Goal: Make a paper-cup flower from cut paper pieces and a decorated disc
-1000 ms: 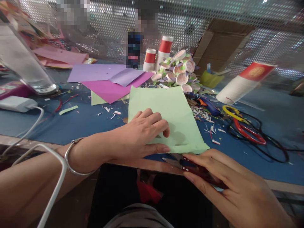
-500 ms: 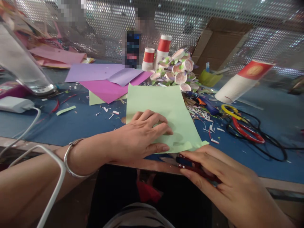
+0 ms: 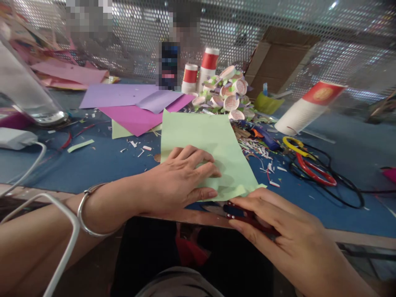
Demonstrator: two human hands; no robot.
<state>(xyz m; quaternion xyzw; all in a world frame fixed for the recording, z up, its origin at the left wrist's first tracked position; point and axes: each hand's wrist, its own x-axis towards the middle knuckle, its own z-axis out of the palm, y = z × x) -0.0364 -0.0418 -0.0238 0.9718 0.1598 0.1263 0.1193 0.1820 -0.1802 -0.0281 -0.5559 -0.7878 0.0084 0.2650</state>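
Note:
A light green sheet of paper (image 3: 210, 140) lies on the blue table mat (image 3: 93, 165) near the front edge. My left hand (image 3: 179, 179) rests on its near left part, fingers bent and pressing the sheet down, a silver bangle on the wrist. My right hand (image 3: 287, 235) is closed round small dark red scissors (image 3: 238, 212), whose blades lie at the sheet's near edge. The sheet's near right corner is slightly lifted and creased.
Purple and magenta sheets (image 3: 136, 107) lie behind the green one. A cluster of paper-cup flowers (image 3: 229, 93), red-and-white cups (image 3: 306, 109), yellow and red scissors (image 3: 309, 165) with a black cable, paper scraps, a white charger (image 3: 14, 138) and its cable surround the work.
The view has shifted a little left. My right hand and the scissors have moved closer to the sheet's near edge, and the near right corner has curled up.

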